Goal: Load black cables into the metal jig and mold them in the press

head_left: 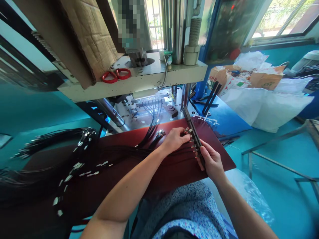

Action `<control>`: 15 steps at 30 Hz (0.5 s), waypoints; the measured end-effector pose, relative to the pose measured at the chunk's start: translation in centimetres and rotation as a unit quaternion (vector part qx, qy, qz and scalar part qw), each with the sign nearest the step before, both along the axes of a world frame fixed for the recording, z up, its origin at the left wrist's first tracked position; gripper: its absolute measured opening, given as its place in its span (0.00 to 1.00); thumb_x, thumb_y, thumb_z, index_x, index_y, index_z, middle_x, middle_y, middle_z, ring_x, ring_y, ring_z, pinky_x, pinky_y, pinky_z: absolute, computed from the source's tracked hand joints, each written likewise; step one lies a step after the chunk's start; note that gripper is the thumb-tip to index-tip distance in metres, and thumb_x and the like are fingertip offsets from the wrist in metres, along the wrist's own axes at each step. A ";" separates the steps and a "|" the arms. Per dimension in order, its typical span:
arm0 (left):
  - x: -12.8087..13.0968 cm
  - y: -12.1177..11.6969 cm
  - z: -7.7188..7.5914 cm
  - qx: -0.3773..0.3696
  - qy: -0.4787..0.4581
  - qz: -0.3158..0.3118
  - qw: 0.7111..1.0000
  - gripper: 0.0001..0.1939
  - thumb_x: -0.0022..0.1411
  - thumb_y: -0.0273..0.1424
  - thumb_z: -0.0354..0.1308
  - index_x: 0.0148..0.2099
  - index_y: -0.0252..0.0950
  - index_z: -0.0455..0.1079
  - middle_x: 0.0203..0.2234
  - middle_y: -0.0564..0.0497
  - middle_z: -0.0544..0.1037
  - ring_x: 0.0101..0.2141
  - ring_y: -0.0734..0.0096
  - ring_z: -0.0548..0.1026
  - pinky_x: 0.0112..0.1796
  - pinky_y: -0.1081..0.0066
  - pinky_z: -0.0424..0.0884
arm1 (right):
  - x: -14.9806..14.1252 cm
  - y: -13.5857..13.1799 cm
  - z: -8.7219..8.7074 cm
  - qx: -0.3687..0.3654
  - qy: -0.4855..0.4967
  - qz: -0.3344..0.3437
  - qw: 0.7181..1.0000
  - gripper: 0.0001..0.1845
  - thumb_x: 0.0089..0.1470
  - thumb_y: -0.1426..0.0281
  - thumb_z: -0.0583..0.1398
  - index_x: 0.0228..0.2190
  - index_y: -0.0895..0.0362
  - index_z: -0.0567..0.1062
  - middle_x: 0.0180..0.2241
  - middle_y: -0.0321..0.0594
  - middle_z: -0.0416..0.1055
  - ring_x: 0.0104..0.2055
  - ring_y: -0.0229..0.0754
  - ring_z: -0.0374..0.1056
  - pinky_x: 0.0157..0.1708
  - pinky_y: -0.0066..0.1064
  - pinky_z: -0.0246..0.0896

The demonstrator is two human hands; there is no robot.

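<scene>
My right hand (211, 158) is closed around the lower part of a long dark bar (192, 130), which is tilted over the right side of the reddish-brown table. Small metal connectors (193, 147) line the bar's left edge, with thin black cables running off to the left. Against that edge, my left hand (175, 139) pinches one cable's connector end near the bar's upper half. Beyond my left wrist lies a bundle of black cables with metal ends (159, 134). Other cables (150, 127) reach from the table into the press, where their ends spread over a lit metal fixture (149, 105).
The press's cream plate (139, 84) overhangs the fixture, with red-handled scissors (116, 75) on it. Many cables with metal ends (78, 165) lie at left. Dark bars and tools (211, 99) rest on the blue surface at right, before white sacks (264, 103). A metal frame (276, 161) stands right.
</scene>
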State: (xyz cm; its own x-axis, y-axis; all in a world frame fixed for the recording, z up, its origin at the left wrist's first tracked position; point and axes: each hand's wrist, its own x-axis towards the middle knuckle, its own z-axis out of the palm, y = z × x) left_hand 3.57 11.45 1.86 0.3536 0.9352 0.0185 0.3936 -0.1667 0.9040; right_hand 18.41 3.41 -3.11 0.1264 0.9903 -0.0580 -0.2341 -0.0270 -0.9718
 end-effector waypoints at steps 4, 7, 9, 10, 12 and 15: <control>-0.1 0.2 -0.2 -0.013 -0.044 -0.010 0.999 0.13 0.54 0.37 0.51 0.29 0.31 0.68 0.21 0.55 0.67 0.24 0.75 0.64 0.28 0.74 0.58 | 0.1 0.0 0.2 -0.003 -0.010 0.005 1.000 0.27 0.51 0.58 0.59 0.50 0.57 0.69 0.20 0.32 0.66 0.12 0.29 0.54 0.06 0.21 0.47; -0.2 0.4 -0.2 -0.003 -0.043 -0.011 0.999 0.13 0.55 0.37 0.52 0.31 0.31 0.70 0.21 0.55 0.69 0.25 0.74 0.65 0.29 0.73 0.59 | 0.1 0.0 0.1 -0.008 -0.017 0.005 1.000 0.27 0.51 0.57 0.59 0.50 0.57 0.69 0.20 0.33 0.66 0.12 0.29 0.54 0.06 0.21 0.47; -0.3 0.5 0.0 0.015 -0.018 -0.008 1.000 0.13 0.55 0.36 0.52 0.32 0.31 0.70 0.22 0.54 0.70 0.26 0.73 0.66 0.30 0.73 0.60 | 0.1 0.0 0.0 -0.007 -0.027 0.007 1.000 0.28 0.51 0.57 0.59 0.50 0.57 0.69 0.20 0.33 0.66 0.12 0.29 0.55 0.06 0.21 0.47; -0.4 0.5 0.1 0.023 -0.006 -0.005 1.000 0.13 0.55 0.36 0.52 0.31 0.31 0.71 0.22 0.54 0.70 0.26 0.73 0.66 0.31 0.73 0.60 | 0.0 0.0 0.0 -0.003 -0.038 0.010 0.999 0.28 0.51 0.57 0.59 0.51 0.57 0.68 0.20 0.33 0.66 0.12 0.29 0.55 0.07 0.20 0.48; -0.5 0.4 0.2 0.034 0.010 0.004 0.999 0.11 0.55 0.34 0.51 0.30 0.31 0.70 0.23 0.54 0.71 0.26 0.73 0.66 0.31 0.72 0.60 | -0.1 0.0 -0.1 0.010 -0.072 0.022 0.997 0.28 0.52 0.57 0.58 0.52 0.57 0.67 0.18 0.31 0.64 0.11 0.28 0.54 0.07 0.20 0.48; -0.6 0.2 -0.1 0.037 0.002 0.025 0.999 0.09 0.54 0.32 0.52 0.29 0.32 0.69 0.22 0.54 0.70 0.26 0.74 0.66 0.31 0.73 0.60 | -0.4 0.0 0.0 0.016 -0.113 0.037 0.993 0.27 0.54 0.57 0.57 0.52 0.57 0.67 0.16 0.30 0.62 0.11 0.28 0.53 0.08 0.20 0.48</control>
